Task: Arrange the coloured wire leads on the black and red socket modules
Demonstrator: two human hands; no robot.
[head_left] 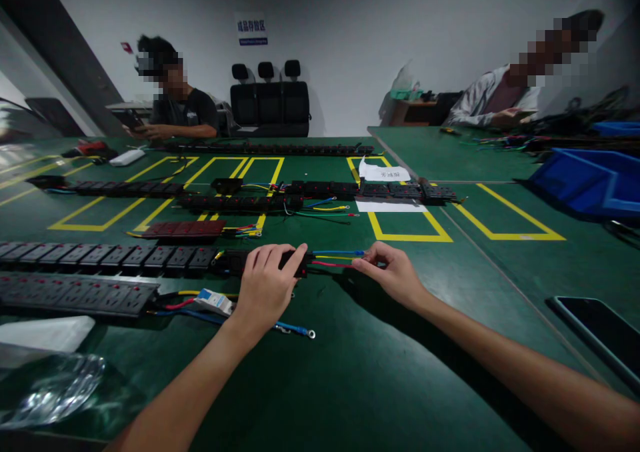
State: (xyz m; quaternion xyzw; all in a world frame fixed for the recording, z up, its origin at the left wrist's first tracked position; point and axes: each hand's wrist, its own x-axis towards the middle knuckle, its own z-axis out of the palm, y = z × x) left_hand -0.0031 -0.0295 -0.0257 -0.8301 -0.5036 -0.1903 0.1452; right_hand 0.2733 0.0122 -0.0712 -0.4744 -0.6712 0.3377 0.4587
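Observation:
My left hand [270,280] is closed over the black end piece [235,262] of a long black socket strip [100,257]. Blue, yellow and red wires [333,259] come out of that end toward the right. My right hand [393,272] pinches the ends of these wires between thumb and fingers. Nearer to me lies a second socket strip [75,295], with a white and blue breaker [214,301] on its wires beside my left wrist. A blue wire with a ring terminal [311,334] reaches out past that wrist.
More socket strips [240,203] and a dark red one [183,230] lie beyond my hands. A phone [600,332] and a blue bin [590,179] are at right, clear plastic [55,385] at left. Two people [187,109] sit across the green table [425,385].

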